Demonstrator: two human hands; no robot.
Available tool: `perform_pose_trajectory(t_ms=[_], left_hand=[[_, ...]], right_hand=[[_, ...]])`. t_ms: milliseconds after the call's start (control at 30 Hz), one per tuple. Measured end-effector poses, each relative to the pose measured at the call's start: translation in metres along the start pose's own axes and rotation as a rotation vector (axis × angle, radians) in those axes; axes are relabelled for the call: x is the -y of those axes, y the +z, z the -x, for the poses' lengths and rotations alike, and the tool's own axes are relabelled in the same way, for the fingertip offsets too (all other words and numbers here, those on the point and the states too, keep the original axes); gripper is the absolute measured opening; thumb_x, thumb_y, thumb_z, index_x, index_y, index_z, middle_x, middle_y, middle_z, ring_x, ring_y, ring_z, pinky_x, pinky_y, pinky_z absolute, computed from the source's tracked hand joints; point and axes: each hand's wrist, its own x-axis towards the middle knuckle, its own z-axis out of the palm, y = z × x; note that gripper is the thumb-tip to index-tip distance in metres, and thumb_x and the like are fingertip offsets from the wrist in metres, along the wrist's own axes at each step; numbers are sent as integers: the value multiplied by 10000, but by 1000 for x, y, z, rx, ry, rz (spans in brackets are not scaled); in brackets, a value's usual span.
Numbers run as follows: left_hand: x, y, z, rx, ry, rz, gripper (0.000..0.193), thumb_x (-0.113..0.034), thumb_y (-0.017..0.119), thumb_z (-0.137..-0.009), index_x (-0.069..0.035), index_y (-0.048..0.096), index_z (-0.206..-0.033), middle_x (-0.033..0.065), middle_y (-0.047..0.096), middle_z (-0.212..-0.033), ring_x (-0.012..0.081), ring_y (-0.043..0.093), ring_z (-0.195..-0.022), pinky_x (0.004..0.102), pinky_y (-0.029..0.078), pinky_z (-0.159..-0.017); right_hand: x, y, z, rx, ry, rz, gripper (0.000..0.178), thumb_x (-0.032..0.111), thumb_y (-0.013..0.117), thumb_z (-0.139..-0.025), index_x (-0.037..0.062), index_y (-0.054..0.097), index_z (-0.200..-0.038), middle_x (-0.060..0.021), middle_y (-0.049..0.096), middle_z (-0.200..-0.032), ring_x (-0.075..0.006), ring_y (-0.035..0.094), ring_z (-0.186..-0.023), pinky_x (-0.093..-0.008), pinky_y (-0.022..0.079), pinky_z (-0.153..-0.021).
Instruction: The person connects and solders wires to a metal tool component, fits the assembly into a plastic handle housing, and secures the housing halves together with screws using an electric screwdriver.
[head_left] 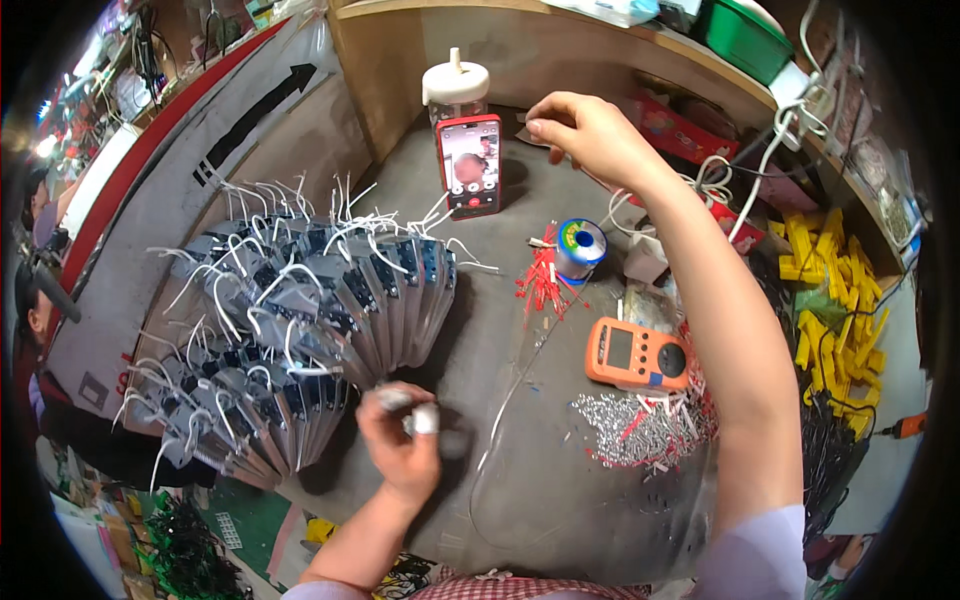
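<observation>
My left hand [400,445] is at the near edge of the grey-blue strip parts, fingers curled, with white wraps on two fingertips. I cannot make out anything held in it. Fanned stacks of these parts [330,300], grey strips with dark boards and white wires, stand to its left and beyond it. My right hand [590,135] is raised at the far side of the table, fingers bent together as in a pinch. Whatever it may hold is hidden or too small to name. Nearest to it are a red-framed phone [484,195] and a clear bottle with a white lid [456,82].
A solder spool [581,250] stands by red bits [541,282]. Nearer lie an orange multimeter [600,350] and a pile of small metal pieces [640,430]. A thin wire [489,455] crosses the table [560,520]. Yellow parts [835,290] and black cables [835,450] lie right.
</observation>
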Motion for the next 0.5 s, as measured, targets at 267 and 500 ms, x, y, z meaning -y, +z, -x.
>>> perform_pose_trajectory(t_ms=[267,500], left_hand=[[-27,-20,-16,-375,-63,-296,437,-3,590,-842,-26,367,-1217,87,460,-1191,155,499,-894,259,418,-794],[-25,-25,-45,-259,-9,-897,482,-132,707,-780,22,444,-1153,209,589,-1038,299,591,-858,368,462,-787]], right_hand=[[63,-16,269,886,-91,-229,346,309,559,-904,44,525,-1124,-152,636,-945,-319,625,-875,-389,490,-761],[-3,-12,420,752,284,-286,327,259,586,-895,44,555,-1139,-96,663,-909,-226,647,-835,-329,507,-735]])
